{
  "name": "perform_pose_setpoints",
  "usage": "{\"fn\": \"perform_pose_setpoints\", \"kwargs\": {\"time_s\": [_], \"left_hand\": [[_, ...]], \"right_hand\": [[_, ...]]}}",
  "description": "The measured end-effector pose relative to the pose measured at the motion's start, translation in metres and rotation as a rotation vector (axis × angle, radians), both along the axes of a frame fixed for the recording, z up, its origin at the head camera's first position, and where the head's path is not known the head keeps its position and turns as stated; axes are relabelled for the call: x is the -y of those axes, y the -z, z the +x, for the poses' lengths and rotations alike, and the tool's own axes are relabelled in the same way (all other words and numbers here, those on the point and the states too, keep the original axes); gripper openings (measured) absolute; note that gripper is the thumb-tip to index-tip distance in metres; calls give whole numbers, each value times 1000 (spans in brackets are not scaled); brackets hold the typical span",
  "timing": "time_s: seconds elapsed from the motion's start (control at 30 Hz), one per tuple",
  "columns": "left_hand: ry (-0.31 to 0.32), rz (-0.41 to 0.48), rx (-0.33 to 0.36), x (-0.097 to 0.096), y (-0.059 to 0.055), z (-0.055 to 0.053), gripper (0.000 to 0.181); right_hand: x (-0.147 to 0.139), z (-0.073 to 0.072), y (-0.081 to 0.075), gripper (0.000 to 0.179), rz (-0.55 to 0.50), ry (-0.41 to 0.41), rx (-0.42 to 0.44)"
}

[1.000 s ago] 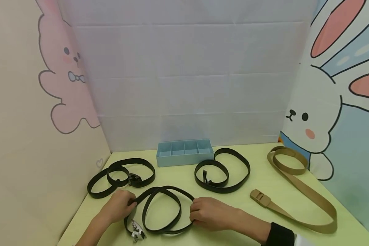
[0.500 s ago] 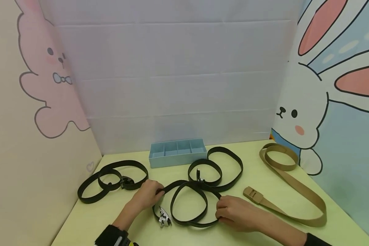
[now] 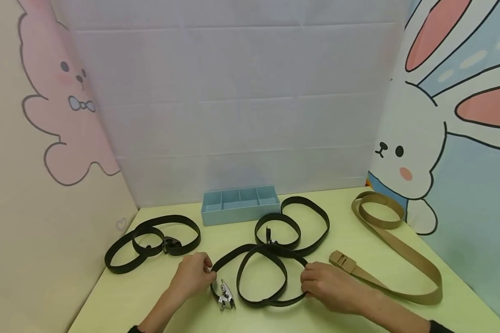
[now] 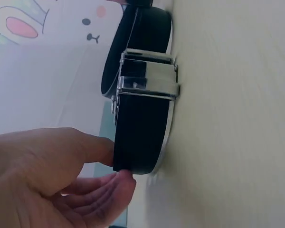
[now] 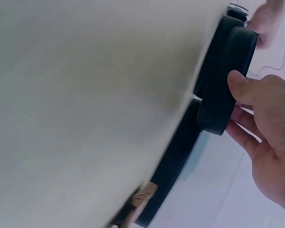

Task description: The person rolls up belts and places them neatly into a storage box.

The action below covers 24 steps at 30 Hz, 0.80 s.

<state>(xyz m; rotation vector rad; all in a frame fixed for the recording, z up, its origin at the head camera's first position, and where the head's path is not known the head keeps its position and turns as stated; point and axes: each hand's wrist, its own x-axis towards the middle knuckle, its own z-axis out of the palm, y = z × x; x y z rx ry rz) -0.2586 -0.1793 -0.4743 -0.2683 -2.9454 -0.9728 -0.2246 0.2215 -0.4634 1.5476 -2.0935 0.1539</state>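
Note:
A black belt (image 3: pixel 282 278) with a silver buckle (image 3: pixel 226 296) stands on edge in overlapping loops near the front of the table. My left hand (image 3: pixel 193 275) pinches its left curve, close behind the buckle; in the left wrist view, thumb and fingertips meet the strap's edge. On the opposite side, my right hand (image 3: pixel 331 286) grips the right curve. The right wrist view has that thumb on the strap's outer face and the other fingers partly hidden behind it. The far part of the loops comes up against a second black belt (image 3: pixel 326 225) behind.
Another looped black belt (image 3: pixel 122 268) with a dark buckle lies at left. A tan webbing belt (image 3: pixel 412 256) with a tan buckle (image 3: pixel 342 262) stretches along the right. At the back, a light blue divided tray (image 3: pixel 241 215) stands before the white backdrop (image 3: pixel 241 129).
Both hands have shifted the silver-buckled belt rightward, closer to the tan buckle and the belt behind. The left hand has lowered slightly along the curve. The head view has turned slightly.

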Motion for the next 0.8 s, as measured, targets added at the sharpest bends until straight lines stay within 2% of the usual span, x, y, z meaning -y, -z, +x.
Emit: {"fn": "perform_pose_setpoints", "kwargs": {"time_s": [0.17,0.3,0.4,0.5,0.63,0.8], "left_hand": [[38,31,-63,11,4,-1,8],[127,37,-97,19,9,-6,7],[194,39,-115,24,10,-10,6],[237,38,-134,29,9,-12,7],[278,13,-170,38,8,-15,8],[295,-59,-222,48,6,-21,10]], "right_hand": [[13,-7,-22,17,-76,-37,-51],[40,-14,-30,19,-112,-71,-54],[62,-18,-25,19,-95,-83,-12],[77,-18,-16,15,-25,-61,55],[85,-17,-3,12,101,-9,115],[88,-16,-1,12,179,48,186]]}}
